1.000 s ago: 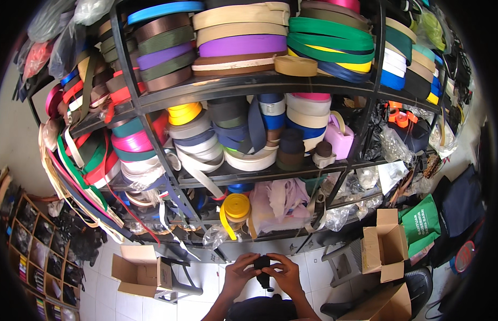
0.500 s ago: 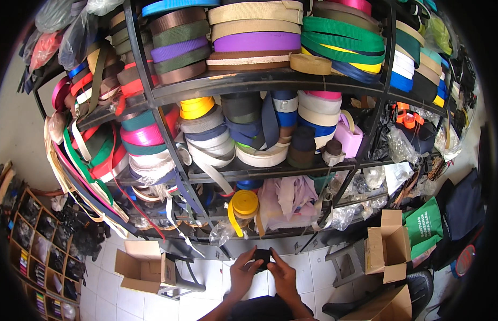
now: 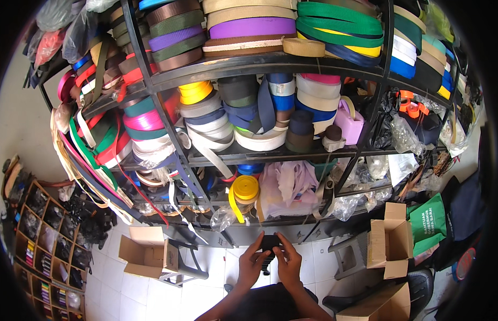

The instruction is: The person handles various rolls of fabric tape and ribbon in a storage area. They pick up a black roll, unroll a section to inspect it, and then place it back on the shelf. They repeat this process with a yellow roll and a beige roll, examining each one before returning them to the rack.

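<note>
The step in hand looks like handling a small black bundle (image 3: 270,243) with both hands at once, seemingly turning or straightening it; the finer action is too small to make out. The next move seems to call for fingertips steady on both edges and a slack lower end free to shift. The left hand (image 3: 250,266) has its grip nearly closed, finger and thumb drawn together on the bundle's left side, and the right hand (image 3: 289,265) mirrors this on the other side, no wide gap showing in either. The bundle sits between them, held up over the white tiled floor (image 3: 169,302) in front of the black shelves (image 3: 217,68) of webbing rolls. It looks dark, matt and compact, blocky on top, with a narrower, ridged-looking black tail hanging below; whether it is strap, cloth or plastic I cannot tell
</note>
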